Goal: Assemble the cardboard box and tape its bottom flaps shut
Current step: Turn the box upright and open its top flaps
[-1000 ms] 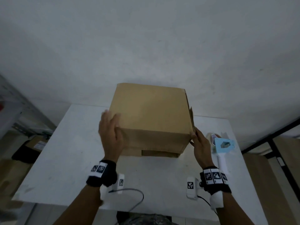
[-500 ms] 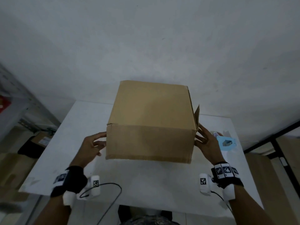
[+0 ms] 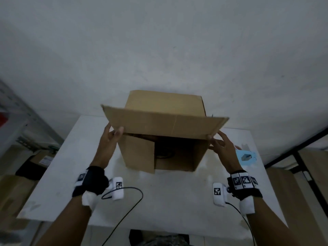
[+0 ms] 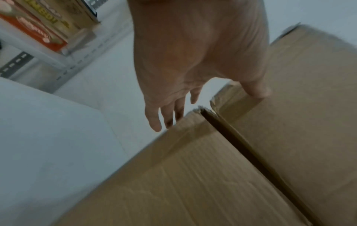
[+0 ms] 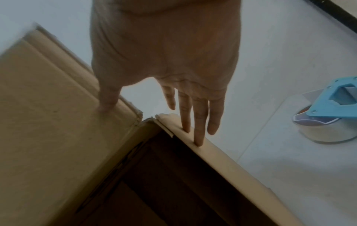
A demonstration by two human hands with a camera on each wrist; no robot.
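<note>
The brown cardboard box [image 3: 165, 103] lies on its side on the white table [image 3: 168, 196], its dark open end towards me. One long flap [image 3: 159, 119] stands up from the opening's top edge. A short flap [image 3: 138, 153] is folded in at the left. My left hand [image 3: 111, 134] is at the long flap's left corner, thumb on the flap [image 4: 289, 122], straight fingers [image 4: 154, 120] outside the box. My right hand [image 3: 220, 144] is at the right corner: thumb on the flap [image 5: 48, 122], straight fingers [image 5: 199, 134] along a side flap's edge. The blue tape dispenser [image 3: 246, 157] lies on the table just right of that hand.
Two black cables [image 3: 124, 201] run from my wrists over the table's near edge. A metal shelf with cartons [image 4: 44, 26] stands to the left, with boxes on the floor [image 3: 40, 160] below it. A dark frame [image 3: 301, 157] stands to the right.
The box has turned so that its open end faces me, and the long flap now stands up. Both hands moved from the box's sides to the flap's corners.
</note>
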